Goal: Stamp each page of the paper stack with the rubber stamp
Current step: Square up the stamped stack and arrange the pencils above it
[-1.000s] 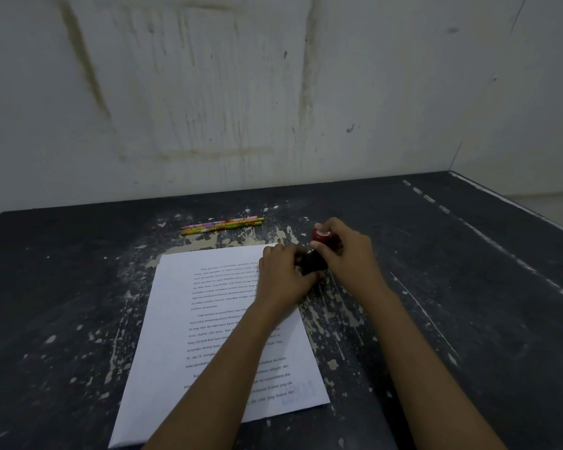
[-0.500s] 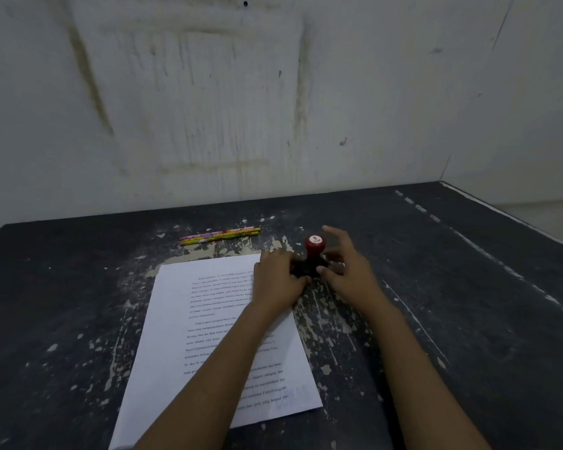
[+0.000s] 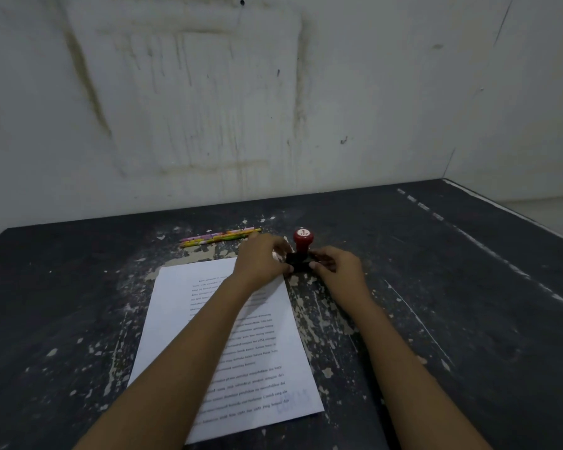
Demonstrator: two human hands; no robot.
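The rubber stamp [image 3: 303, 243] stands upright on the dark table beyond the top right corner of the paper stack [image 3: 182, 319]. It has a red knob marked TOP and a black base. My left hand [image 3: 262, 258] lies over the stack's top right corner, its curled fingertips against the left side of the black base. My right hand [image 3: 337, 266] pinches the right side of the base between thumb and fingers. The knob is free. The top sheet is printed with text, and a faint stamp mark [image 3: 293, 405] sits near its lower right corner.
Two or three colourful pencils [image 3: 220, 237] lie behind the stack near the wall. The black table [image 3: 436, 303] has chipped, speckled paint. Its right edge [image 3: 514, 214] runs diagonally at the far right. A stained white wall stands close behind.
My right hand let go of the red knob and dropped to the stamp's black base. The stamp now stands upright on the table, and the left hand stays beside it.
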